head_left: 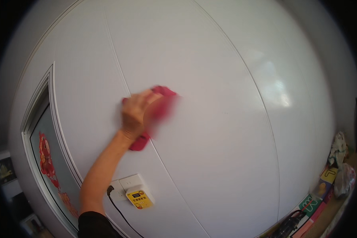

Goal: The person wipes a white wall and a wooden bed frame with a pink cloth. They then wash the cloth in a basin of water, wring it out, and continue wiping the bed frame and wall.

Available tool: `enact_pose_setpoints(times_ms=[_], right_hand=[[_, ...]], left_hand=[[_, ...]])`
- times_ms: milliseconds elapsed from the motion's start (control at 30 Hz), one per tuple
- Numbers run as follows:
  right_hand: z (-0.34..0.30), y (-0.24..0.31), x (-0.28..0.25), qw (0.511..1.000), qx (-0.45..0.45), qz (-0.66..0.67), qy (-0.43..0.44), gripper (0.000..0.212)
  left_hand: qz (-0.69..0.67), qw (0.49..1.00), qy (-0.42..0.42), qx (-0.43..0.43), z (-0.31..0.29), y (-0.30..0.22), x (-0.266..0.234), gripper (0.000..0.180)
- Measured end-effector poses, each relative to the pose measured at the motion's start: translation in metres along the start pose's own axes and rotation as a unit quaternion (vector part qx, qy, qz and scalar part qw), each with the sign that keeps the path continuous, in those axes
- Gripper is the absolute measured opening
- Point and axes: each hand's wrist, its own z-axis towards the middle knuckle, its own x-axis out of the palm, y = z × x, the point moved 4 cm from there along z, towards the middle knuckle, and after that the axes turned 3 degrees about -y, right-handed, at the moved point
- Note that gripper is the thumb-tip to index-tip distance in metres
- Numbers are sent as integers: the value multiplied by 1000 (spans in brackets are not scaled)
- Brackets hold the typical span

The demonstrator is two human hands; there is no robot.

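Note:
My left hand (pixel 134 115) reaches up from the lower left, its bare forearm below a dark sleeve. It is closed on a crimson cloth (pixel 162 113) held against the white panelled wall (pixel 210 158). One fold of the cloth pokes out above the fingers and another hangs below the wrist. The right part of the hand and cloth is smeared by motion, so the thumb is hard to make out. My right hand does not show.
Below the forearm is a wall socket (pixel 130 181) with a black plug and cord (pixel 121 214), beside a yellow-and-white adapter (pixel 140 198). At left, a framed door (pixel 53 158) carries red decorations. Boxes (pixel 309 204) and plastic bags (pixel 345 180) crowd the lower right.

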Motion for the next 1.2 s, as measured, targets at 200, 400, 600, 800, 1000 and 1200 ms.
enact_pose_setpoints(times_ms=[200, 400, 600, 800, 1000, 1200], right_hand=[[7, 7, 8, 997, 28, -67, 12, 51], [7, 23, -15, 989, 100, -97, 40, 50], [30, -22, 16, 995, -28, -95, 5, 46], [35, -24, 19, 998, -43, -43, 1, 38], [1, 24, -19, 990, 11, 118, -83, 38], [-15, 59, -49, 976, 15, 159, -147, 39]], left_hand=[[167, 969, -82, -164, 0, 146, -38, 59], [129, 972, -39, -193, 9, 151, -26, 55], [-5, 996, 29, -82, -37, 81, -58, 54], [-193, 954, 30, -226, -64, 62, -76, 45], [-23, 934, -154, -321, -24, 139, -80, 42], [130, 968, 3, -217, -64, 133, -80, 57]])
